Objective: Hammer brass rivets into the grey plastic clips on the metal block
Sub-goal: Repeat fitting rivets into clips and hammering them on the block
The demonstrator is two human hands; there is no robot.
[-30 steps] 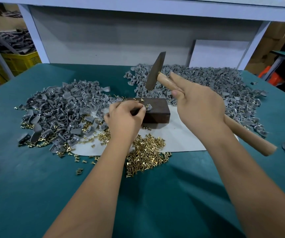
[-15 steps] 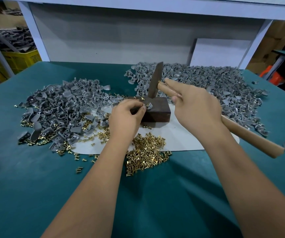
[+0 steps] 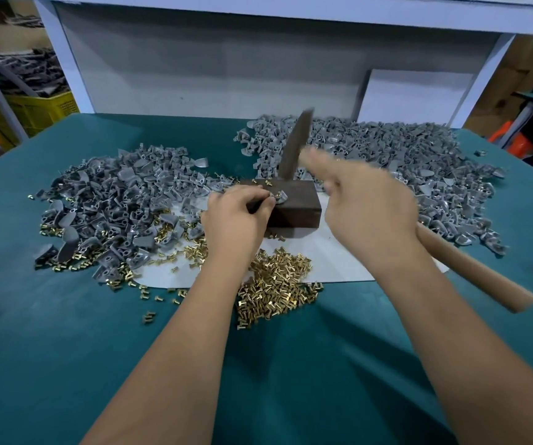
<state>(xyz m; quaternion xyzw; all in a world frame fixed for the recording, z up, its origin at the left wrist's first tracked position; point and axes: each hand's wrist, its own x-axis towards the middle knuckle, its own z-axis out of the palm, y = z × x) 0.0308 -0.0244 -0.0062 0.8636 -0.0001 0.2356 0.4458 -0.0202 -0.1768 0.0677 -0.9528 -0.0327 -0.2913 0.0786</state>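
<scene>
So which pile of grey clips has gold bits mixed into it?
The left pile of grey clips: brass rivets lie scattered through it. The back-right pile looks plain grey.

A yellow crate [image 3: 38, 109] stands beyond the table's [image 3: 66, 348] far left corner; a white panel [image 3: 416, 94] leans behind its far edge.

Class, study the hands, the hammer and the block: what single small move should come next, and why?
Probably a short downward tap of the hammer onto the rivet. The right hand grips the handle with the head raised above the metal block, while the left hand pinches a grey clip there, so its fingertips should stay back.
</scene>
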